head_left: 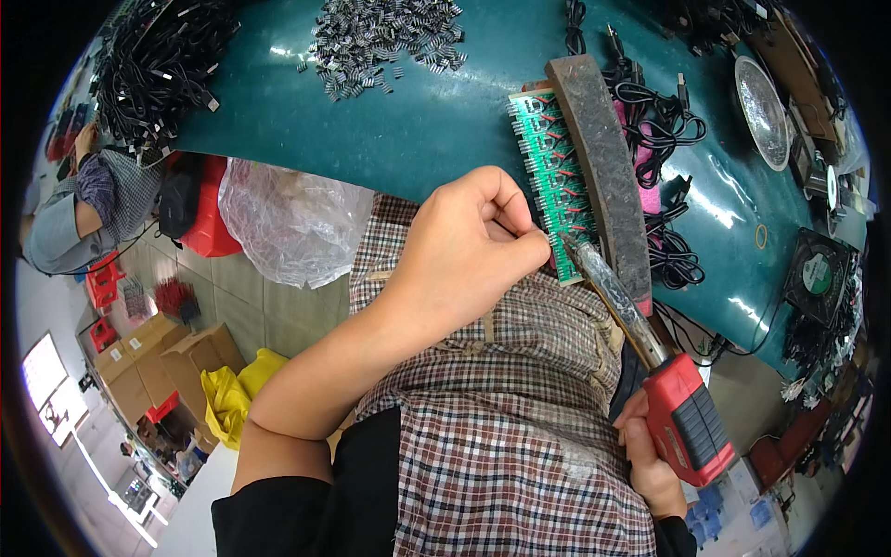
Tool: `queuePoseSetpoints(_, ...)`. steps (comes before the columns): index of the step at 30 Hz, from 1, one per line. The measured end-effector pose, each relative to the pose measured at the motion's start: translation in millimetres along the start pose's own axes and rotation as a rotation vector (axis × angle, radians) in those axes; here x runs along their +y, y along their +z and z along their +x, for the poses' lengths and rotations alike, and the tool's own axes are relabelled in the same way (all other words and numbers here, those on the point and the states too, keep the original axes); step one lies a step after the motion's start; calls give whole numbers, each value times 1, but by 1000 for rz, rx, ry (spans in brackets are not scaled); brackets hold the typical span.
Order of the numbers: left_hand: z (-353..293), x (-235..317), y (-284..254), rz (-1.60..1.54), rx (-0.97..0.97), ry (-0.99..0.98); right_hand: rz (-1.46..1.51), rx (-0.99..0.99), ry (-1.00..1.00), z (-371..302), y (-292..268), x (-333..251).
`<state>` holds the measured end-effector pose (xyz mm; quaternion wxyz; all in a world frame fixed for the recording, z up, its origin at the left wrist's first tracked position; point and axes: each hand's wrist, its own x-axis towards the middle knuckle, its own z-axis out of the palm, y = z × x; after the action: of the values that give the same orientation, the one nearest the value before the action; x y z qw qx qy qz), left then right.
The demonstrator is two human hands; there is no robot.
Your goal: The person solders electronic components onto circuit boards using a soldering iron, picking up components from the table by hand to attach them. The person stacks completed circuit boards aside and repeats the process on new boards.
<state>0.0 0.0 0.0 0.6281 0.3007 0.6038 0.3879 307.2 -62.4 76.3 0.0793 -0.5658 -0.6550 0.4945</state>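
Observation:
A green circuit board strip [548, 172] with several small parts and red-black wire bits lies near the table's front edge. Along its right side rests a dark grey bar [608, 176]. My left hand [469, 232] is closed in a pinch at the board's near left edge; whatever its fingertips hold is hidden. In my right hand [650, 459] is a soldering iron [687, 418] with a red and black handle. Its tip points up and left, at the near part of the board, close to my left fingertips.
Small metal connectors [380, 42] are heaped at the back of the green table [445, 121]. Black cables [158, 74] pile up at far left; coiled cables [664, 121] lie right of the bar. A metal dish [763, 111] and a fan [817, 274] stand farther right. Another person's arm [70, 213] shows at left.

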Motion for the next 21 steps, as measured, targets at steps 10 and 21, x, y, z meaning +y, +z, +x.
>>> queuePoseSetpoints(10, -2, 0, 1, 3, 24, -3, -15, 21, -21, 2, 3, 0)
queuePoseSetpoints(21, -1, 0, 1, 11, 17, 20, -5, 7, 8, 3, 2, 1)
